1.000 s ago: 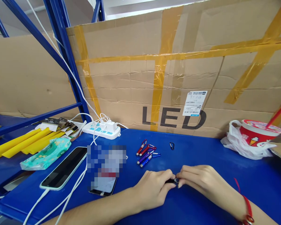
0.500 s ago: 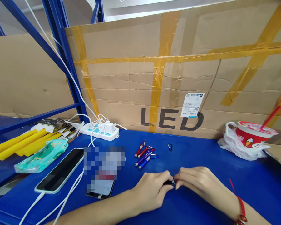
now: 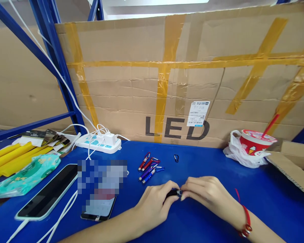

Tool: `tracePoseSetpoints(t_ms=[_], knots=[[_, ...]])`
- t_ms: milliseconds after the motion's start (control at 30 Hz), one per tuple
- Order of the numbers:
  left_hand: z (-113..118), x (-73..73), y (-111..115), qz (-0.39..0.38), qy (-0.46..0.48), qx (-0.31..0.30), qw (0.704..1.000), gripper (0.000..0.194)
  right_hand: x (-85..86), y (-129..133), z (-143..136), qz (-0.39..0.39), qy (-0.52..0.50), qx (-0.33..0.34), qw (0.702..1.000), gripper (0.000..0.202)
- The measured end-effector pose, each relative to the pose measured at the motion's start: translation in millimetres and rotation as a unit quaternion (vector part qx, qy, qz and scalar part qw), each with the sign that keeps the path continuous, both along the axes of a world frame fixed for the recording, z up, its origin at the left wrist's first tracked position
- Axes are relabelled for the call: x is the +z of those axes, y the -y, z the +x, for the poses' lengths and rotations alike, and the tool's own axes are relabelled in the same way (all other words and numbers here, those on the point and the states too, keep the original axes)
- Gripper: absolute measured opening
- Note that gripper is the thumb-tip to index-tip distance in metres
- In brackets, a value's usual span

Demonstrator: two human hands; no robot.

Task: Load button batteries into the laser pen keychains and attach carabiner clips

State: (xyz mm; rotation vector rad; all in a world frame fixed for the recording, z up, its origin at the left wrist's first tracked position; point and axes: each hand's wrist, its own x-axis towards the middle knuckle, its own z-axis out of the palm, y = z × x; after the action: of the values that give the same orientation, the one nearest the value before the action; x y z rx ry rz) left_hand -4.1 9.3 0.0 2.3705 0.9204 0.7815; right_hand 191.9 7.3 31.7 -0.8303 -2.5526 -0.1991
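Observation:
My left hand (image 3: 155, 202) is closed around a small black penlight (image 3: 172, 193) with a silver end, held low over the blue table. My right hand (image 3: 205, 192) pinches at that silver end, its fingertips meeting those of the left; they cover part of it. Beyond the hands lie several keychain penlights with clips: two red penlights (image 3: 147, 164), a purple penlight (image 3: 145, 173) and a blue penlight (image 3: 150, 176). A loose black carabiner clip (image 3: 176, 158) rests to their right.
Left on the blue table (image 3: 207, 229) are two phones (image 3: 49, 192) (image 3: 98, 206), white cables, a power strip (image 3: 98, 143), a teal packet (image 3: 27, 173) and yellow tubes (image 3: 20, 157). A red cup (image 3: 255, 143) in a plastic bag and an open carton (image 3: 294, 168) stand right. Taped cardboard (image 3: 131, 91) walls the back.
The camera view has turned slightly right, so things sit farther left. More of the black penlight shows between my hands, which stay together on it.

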Motion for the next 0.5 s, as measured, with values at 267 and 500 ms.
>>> tracePoseSetpoints(t_ms=[267, 500], knots=[[1.1, 1.7, 1.5, -0.010, -0.001, -0.002, 1.000, 0.016, -0.2, 0.2, 1.8, 0.010, -0.012, -0.005, 1.000, 0.034], [2.7, -1.1, 2.1, -0.017, -0.005, 0.013, 1.000, 0.015, -3.4, -0.1, 3.2, 0.016, -0.041, 0.002, 0.999, 0.029]])
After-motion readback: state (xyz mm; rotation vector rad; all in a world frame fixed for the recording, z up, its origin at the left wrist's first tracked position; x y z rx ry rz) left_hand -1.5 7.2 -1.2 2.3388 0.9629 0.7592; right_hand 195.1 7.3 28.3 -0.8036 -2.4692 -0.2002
